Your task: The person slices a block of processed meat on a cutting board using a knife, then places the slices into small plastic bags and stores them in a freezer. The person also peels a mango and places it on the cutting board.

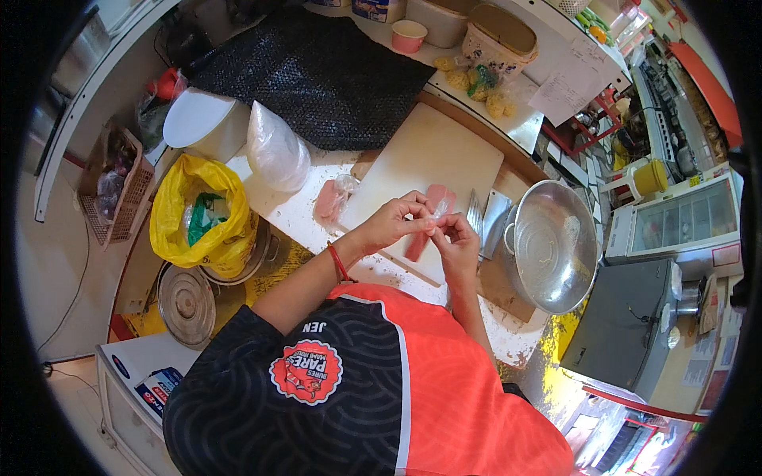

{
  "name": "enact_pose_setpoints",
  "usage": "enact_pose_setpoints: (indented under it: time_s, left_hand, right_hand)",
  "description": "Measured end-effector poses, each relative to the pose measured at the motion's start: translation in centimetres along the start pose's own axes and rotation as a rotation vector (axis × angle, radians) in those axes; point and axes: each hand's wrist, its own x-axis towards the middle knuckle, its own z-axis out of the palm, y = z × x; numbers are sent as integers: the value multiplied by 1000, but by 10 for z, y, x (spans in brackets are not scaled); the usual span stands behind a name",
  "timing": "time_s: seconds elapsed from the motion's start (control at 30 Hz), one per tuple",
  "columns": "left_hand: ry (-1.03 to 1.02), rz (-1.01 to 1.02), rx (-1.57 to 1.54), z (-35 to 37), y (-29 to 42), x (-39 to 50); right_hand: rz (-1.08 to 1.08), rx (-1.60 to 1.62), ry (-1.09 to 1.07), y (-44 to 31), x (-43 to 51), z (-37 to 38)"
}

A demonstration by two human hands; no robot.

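Observation:
My left hand (pixel 400 223) and my right hand (pixel 457 241) meet over a white cutting board (pixel 437 149), their fingertips pinching the gathered clear plastic at one end of a bag. Pinkish contents fill this plastic bag (pixel 440 196), which lies on the board beneath my fingers. Left of the board rests another clear bag of pink stuff (pixel 329 202). A cleaver (pixel 495 220) lies to the right of my hands, with a fork-like metal utensil (pixel 474 208) beside it. What the pink contents are, I cannot tell.
A metal colander (pixel 553 247) stands at the right. On the left are a yellow plastic bag (pixel 172 220), a filled clear bag (pixel 277 152) and a white tub (pixel 229 128). Black bubble wrap (pixel 315 74) covers the back. Small bags of yellow food (pixel 458 80) sit on the ledge.

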Motion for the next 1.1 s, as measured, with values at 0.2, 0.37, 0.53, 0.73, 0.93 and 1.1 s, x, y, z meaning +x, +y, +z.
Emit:
enact_pose_setpoints:
  time_s: [0.2,0.37,0.53,0.73,0.93,1.1]
  left_hand:
    - [305,36,239,21,2,-9]
    - [368,125,319,23,11,-23]
    - [420,-18,-259,9,-17,-32]
    - [59,76,-388,-11,-53,-50]
    - [366,-159,-544,-29,-47,-76]
    - [711,61,-373,-59,-75,-88]
  right_hand:
    - [-80,-250,78,-7,-12,5]
    - [-213,-338,106,-25,-13,10]
    - [-261,-361,93,-43,-16,26]
    - [215,330,-63,-43,-1,40]
    - [100,260,-8,-19,30,40]
    - [71,-124,-111,3,54,46]
